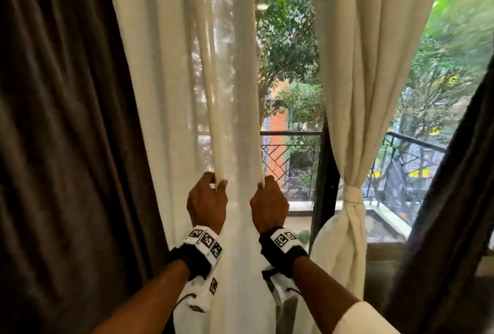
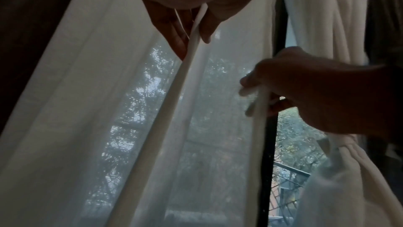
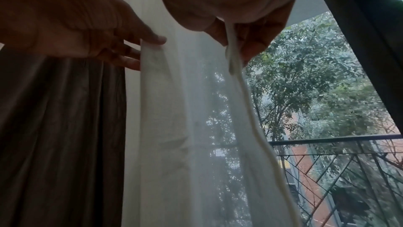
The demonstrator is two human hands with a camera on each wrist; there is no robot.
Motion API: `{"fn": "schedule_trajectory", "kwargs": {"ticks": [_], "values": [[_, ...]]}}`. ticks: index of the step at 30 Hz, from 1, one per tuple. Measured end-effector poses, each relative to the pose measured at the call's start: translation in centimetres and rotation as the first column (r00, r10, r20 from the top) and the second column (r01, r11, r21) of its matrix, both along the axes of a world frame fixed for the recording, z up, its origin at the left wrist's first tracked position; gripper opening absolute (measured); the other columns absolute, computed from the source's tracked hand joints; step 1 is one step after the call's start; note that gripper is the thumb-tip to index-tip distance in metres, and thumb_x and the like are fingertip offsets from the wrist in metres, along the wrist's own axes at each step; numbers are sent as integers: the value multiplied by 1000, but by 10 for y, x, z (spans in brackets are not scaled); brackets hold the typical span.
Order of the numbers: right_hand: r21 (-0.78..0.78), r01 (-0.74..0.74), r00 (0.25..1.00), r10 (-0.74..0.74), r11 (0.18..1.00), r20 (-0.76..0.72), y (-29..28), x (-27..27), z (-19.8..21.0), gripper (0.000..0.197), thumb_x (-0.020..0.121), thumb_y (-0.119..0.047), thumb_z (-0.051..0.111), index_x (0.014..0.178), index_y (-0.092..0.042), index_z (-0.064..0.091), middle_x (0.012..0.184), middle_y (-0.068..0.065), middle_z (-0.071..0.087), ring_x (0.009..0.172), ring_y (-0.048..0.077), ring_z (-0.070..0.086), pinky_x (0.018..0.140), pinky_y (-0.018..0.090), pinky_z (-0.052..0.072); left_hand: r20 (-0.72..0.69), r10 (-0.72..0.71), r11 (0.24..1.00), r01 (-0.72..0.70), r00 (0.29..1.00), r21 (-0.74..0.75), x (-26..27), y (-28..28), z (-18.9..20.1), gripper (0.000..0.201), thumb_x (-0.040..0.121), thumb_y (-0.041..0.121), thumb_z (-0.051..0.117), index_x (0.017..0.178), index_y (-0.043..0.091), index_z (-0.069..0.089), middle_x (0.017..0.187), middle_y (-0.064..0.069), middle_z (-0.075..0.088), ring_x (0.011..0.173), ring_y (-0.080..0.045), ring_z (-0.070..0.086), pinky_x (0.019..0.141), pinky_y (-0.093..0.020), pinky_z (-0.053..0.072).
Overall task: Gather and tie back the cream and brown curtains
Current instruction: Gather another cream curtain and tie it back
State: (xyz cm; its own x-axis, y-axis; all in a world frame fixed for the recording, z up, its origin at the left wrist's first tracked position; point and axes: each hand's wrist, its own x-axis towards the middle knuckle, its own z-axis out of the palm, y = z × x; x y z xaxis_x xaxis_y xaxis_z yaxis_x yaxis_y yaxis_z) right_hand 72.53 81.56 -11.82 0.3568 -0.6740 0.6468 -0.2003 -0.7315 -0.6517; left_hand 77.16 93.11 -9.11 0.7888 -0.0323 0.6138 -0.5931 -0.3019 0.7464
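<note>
A sheer cream curtain point(image 1: 192, 79) hangs loose at the centre left, with a dark brown curtain point(image 1: 66, 119) beside it on the left. My left hand point(image 1: 207, 200) pinches a fold of the cream curtain point(image 2: 187, 44). My right hand point(image 1: 268, 204) pinches the curtain's right hem point(image 3: 234, 55), a hand's width away at the same height. The fabric stretches between both hands. A second cream curtain point(image 1: 361, 93) on the right hangs gathered and bound by a cream tie point(image 1: 353, 194). Another brown curtain point(image 1: 449, 213) falls along the far right.
Behind the curtains a dark window frame post point(image 1: 324, 186) stands upright. A black balcony railing point(image 1: 291, 162) and green trees point(image 1: 288, 39) show through the glass. A low ledge point(image 1: 387, 250) runs under the window at the right.
</note>
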Motion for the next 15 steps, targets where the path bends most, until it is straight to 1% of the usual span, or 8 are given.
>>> {"fn": "schedule_trajectory", "kwargs": {"ticks": [2,4,7,9,11,13,14,15], "values": [[23,-5,1000,4,1000,20,8,1,2,13,88,-7,51,99,-6,57,92,16,63,81,38,62,63,37,39,-2,-18,999,18,1000,-40,-7,6,-2,18,85,43,63,93,26,62,86,6,71,69,-15,66,69,-33,55],[61,48,992,-55,997,118,11,-3,6,15,82,1,53,96,-4,57,95,15,58,80,37,60,62,31,34,13,-25,997,25,1000,-71,-7,13,-4,15,87,43,60,89,29,62,83,7,71,68,-15,65,67,-34,55],[47,65,965,-74,997,252,15,-15,5,35,79,6,57,112,-8,55,106,10,59,87,34,63,65,29,41,-36,-12,997,9,999,-80,5,23,-9,9,88,35,61,90,26,62,88,-1,73,80,-26,67,72,-38,54],[-56,35,963,-18,998,269,20,-20,6,46,83,5,57,126,-9,50,113,10,58,87,33,65,64,32,49,-80,-14,998,9,997,-66,14,26,-10,26,85,38,64,105,23,57,105,-4,69,97,-27,65,82,-40,52],[-221,4,977,43,975,207,21,-22,6,63,87,3,57,143,-15,35,123,11,54,76,29,65,56,35,54,-107,-51,999,49,993,-19,21,26,-9,47,83,43,65,121,22,48,125,-5,59,115,-26,56,94,-42,47],[-377,-63,997,74,924,14,19,-25,8,89,82,10,55,151,-27,15,137,15,46,61,28,62,47,34,53,-112,-86,996,89,990,25,27,26,-6,53,85,40,64,130,21,43,135,-5,51,125,-27,47,99,-43,42],[-422,-102,994,74,901,-84,18,-27,8,96,78,14,53,152,-30,11,141,20,43,57,30,61,45,33,50,-111,-95,994,101,989,46,31,26,-5,51,87,35,63,131,21,42,137,-6,48,126,-29,45,100,-43,41],[-436,-131,986,71,891,-152,18,-28,9,96,76,16,52,152,-30,15,143,24,41,57,33,61,46,34,49,-115,-105,992,112,988,64,35,26,-3,49,88,31,62,131,21,43,137,-8,48,126,-30,45,100,-43,40]]}}
